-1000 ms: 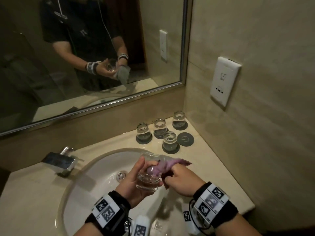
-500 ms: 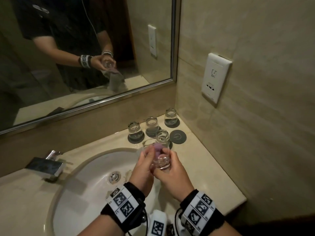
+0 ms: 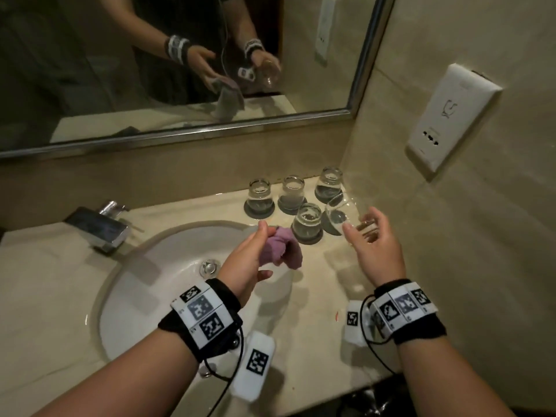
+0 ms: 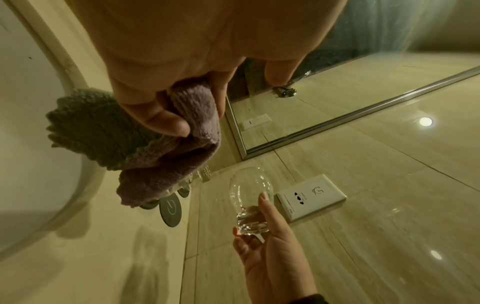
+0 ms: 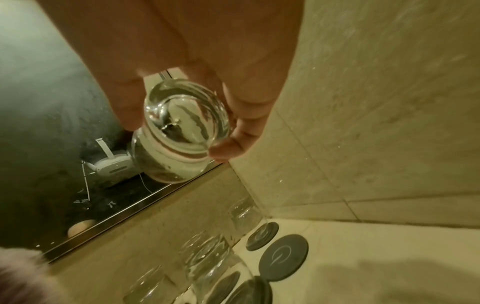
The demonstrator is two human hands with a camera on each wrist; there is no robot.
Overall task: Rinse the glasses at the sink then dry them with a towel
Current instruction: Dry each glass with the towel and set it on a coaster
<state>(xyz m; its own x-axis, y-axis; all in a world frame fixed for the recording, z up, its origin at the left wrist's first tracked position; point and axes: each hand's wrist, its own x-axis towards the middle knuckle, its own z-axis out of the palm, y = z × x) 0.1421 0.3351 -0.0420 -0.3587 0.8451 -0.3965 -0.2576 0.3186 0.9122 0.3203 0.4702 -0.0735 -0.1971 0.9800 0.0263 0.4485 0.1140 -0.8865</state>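
Purple towel (image 3: pixel 281 251) bunched in left hand (image 3: pixel 246 260), fingers (image 4: pixel 166 123) curled round it, above right edge of sink (image 3: pixel 126 266). Clear glass (image 3: pixel 346 216) held tilted in right hand (image 3: pixel 373 245), fingers (image 5: pixel 241 131) wrapped round its base, mouth pointing away toward mirror (image 3: pixel 180 70); raised over bare grey coaster (image 5: pixel 283 261). Four more glasses (image 3: pixel 307 221) standing on coasters on desk (image 3: pixel 45 281) in corner by wall. Hands well apart.

I see the beige counter (image 3: pixel 45 281) carrying four glasses (image 3: pixel 306 221) on dark coasters (image 3: pixel 259 209), one bare coaster (image 5: pixel 283 257) under the held glass.
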